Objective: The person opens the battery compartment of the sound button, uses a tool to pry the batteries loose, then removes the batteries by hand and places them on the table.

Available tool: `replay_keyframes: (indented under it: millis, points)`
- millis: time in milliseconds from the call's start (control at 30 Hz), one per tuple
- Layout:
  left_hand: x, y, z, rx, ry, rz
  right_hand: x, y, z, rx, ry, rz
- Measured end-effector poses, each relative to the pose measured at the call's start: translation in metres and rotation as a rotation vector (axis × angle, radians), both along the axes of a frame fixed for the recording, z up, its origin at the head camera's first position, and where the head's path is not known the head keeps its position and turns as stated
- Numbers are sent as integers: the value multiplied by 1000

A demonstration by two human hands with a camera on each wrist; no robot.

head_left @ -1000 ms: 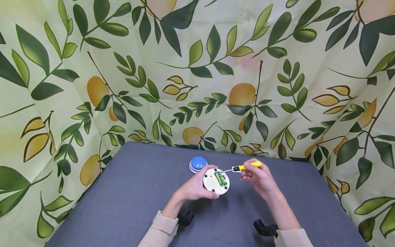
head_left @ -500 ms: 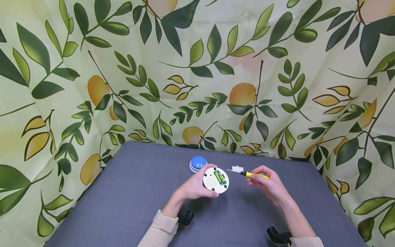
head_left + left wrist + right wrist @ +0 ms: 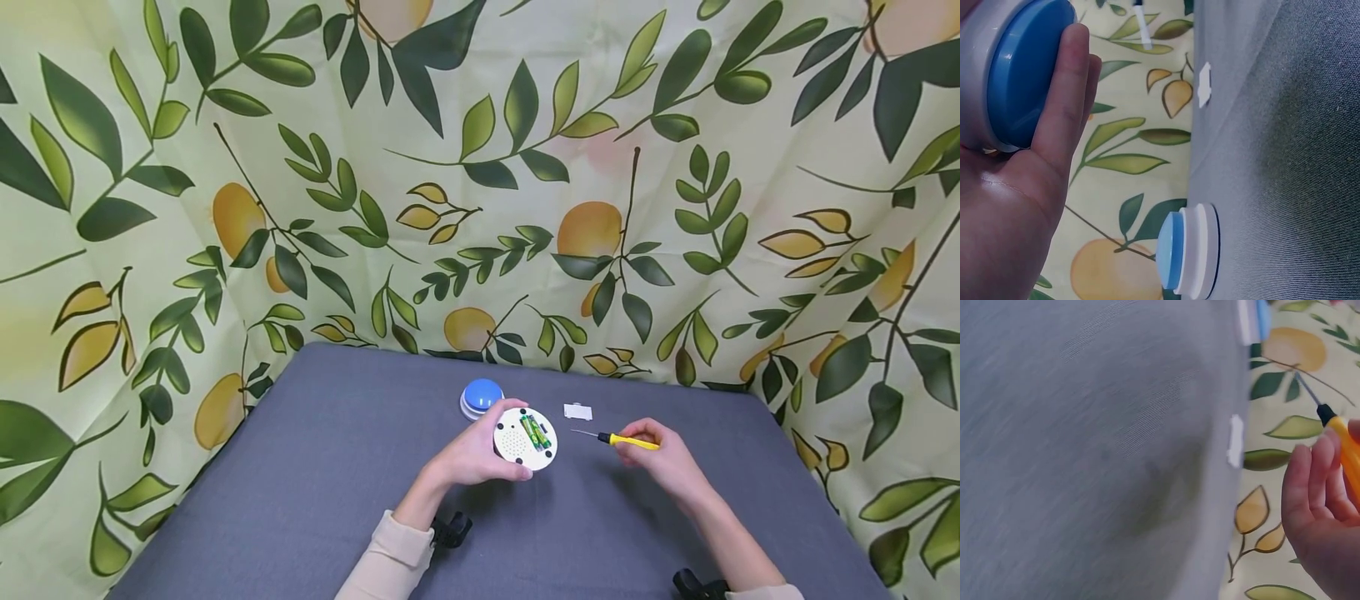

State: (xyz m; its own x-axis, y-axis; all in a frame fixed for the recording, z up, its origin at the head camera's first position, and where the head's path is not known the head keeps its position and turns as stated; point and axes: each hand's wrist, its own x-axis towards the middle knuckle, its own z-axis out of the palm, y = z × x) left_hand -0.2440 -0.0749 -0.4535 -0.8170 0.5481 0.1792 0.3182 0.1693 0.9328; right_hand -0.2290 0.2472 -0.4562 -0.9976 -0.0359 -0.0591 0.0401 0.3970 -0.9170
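My left hand [image 3: 480,450] grips a round white push-button device [image 3: 513,450] by its rim, tilted so its underside faces the head camera. Two green batteries [image 3: 536,432] sit in its open compartment. In the left wrist view, its blue top [image 3: 1025,69] lies along my fingers. My right hand [image 3: 663,458] holds a screwdriver [image 3: 633,442] with a yellow handle, its thin shaft pointing left, apart from the device. The right wrist view shows the same screwdriver [image 3: 1344,447] between thumb and fingers.
A small white battery cover [image 3: 577,412] lies on the grey table [image 3: 360,467], right of the device. Behind my left hand stands a second push-button with a blue dome [image 3: 482,395] and white base. Leaf-patterned cloth [image 3: 480,208] hangs around the table.
The screwdriver tip has left the battery compartment. My right hand has drawn back to the right and down with it, uncovering the battery cover. My left hand stays nearly still.
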Motion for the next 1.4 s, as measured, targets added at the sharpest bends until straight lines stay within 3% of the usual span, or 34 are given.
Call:
replay_keyframes:
  millis: [167,433,800,1233,1400]
  points:
    - [0,0,-1,-11,2,7,1,5,-8,117,17,-19]
    - [-1,0,-1,-7,-8,5,0,23,-14,189,14,-40]
    - [0,1,-1,-12,6,0,-8,56,-28,348,56,-148]
    - [0,1,0,-13,1,1,-16,81,-31,439,98,-326]
    - [0,1,0,-22,5,7,-21,90,-32,508,118,-345]
